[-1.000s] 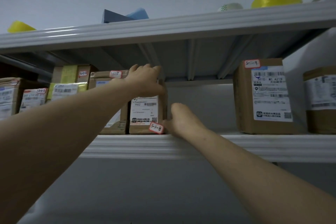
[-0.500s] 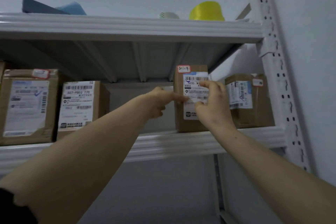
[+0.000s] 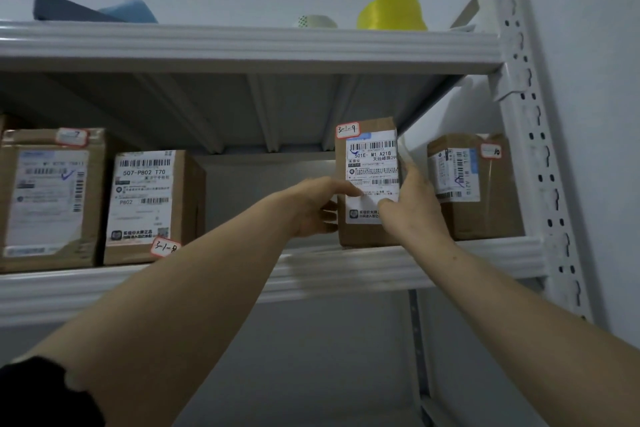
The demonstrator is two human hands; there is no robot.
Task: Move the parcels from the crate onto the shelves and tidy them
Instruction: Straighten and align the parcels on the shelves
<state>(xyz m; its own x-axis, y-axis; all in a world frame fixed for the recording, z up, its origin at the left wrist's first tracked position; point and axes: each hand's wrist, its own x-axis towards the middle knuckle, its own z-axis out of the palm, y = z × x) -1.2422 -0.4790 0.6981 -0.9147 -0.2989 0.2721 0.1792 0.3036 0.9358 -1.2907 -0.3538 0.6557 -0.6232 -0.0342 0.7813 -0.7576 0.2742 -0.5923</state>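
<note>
The tall brown cardboard parcel (image 3: 372, 163) with a white shipping label and a red-bordered tag reading "3-1-9" stands upright on the grey metal middle shelf (image 3: 346, 270), near its right end.

Left grip (image 3: 311, 208): grasping the parcel at its left edge. The forefinger lies across the label; the other fingers curl against the left side.

Right grip (image 3: 412, 204): grasping the same parcel at its right edge. The fingers run up the right side and the thumb presses on the label front.

Adjacent items on the same shelf:
- A brown box tagged "3-1-8" (image 3: 149, 204), well apart to the left.
- A wider brown box (image 3: 48, 201), just beside it, further left.
- A squat brown box (image 3: 474, 187), near the held parcel's right side.

A yellow tape roll (image 3: 393, 12) sits on the upper shelf (image 3: 242, 48). A perforated white upright (image 3: 540, 149) carries both shelves at the right.
</note>
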